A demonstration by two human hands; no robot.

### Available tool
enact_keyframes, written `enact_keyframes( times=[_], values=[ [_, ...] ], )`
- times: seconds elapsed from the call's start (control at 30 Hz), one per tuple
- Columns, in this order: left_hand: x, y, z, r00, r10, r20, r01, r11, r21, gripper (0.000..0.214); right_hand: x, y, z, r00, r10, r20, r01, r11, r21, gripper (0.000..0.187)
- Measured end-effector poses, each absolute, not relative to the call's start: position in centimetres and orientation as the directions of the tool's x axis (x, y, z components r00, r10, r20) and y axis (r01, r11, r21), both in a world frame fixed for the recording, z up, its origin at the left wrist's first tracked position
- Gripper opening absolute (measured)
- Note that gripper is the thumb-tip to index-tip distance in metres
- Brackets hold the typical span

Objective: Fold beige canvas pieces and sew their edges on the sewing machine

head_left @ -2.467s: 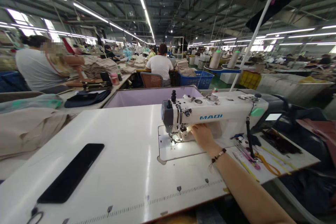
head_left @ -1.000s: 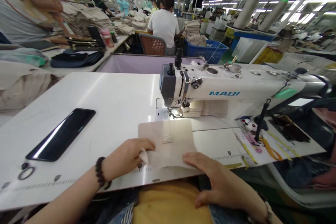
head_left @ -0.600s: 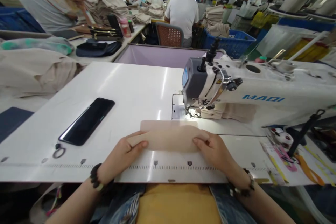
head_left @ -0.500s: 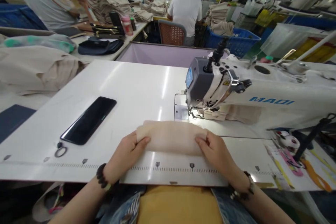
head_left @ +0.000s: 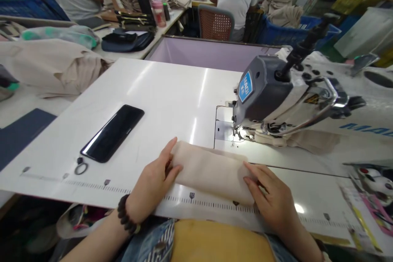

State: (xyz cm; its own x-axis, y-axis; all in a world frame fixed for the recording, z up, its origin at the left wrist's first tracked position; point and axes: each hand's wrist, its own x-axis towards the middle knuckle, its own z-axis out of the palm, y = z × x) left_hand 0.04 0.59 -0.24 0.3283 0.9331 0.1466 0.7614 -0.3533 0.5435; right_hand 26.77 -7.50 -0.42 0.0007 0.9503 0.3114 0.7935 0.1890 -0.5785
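Observation:
A folded piece of beige fabric point(head_left: 211, 172) is stretched between my two hands, low over the front of the white sewing table point(head_left: 166, 98). My left hand point(head_left: 156, 180) pinches its left end between thumb and fingers. At the right end, my right hand point(head_left: 273, 192) grips the edge with thumb and forefinger. Beyond the fabric and to the right is the sewing machine's head point(head_left: 264, 90), its needle area lit. More beige fabric point(head_left: 316, 141) lies behind the needle area, under the machine's arm.
A black phone point(head_left: 113, 133) with a ring strap lies on the table's left side. Beige cloth point(head_left: 55, 65) is heaped at the far left, near a dark blue panel point(head_left: 27, 133). Small tools and a white-and-red trinket point(head_left: 376, 184) sit at right. Two people work beyond.
The fabric has tilted, its right end now lower and nearer me. My right hand has shifted right and down with it. The whole view has swung, so the machine appears larger and farther right.

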Motion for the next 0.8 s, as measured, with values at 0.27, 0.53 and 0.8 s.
enact_keyframes(
  times=[0.27,0.53,0.8],
  values=[
    [0.1,0.2,-0.1,0.414,0.879,0.237,0.726,-0.476,0.496,0.026,26.7,-6.8,0.5,0.03,0.986,0.164,0.752,0.086,-0.653,0.02],
    [-0.4,-0.1,-0.5,0.378,0.895,0.238,0.733,-0.447,0.513,0.025,26.1,-5.8,0.1,0.009,0.988,0.153,0.79,0.087,-0.607,0.023],
    [-0.8,-0.2,-0.3,0.375,0.905,0.202,0.732,-0.422,0.534,0.026,26.0,-6.6,0.0,-0.029,0.976,0.215,0.824,0.145,-0.548,0.02]
  ],
)
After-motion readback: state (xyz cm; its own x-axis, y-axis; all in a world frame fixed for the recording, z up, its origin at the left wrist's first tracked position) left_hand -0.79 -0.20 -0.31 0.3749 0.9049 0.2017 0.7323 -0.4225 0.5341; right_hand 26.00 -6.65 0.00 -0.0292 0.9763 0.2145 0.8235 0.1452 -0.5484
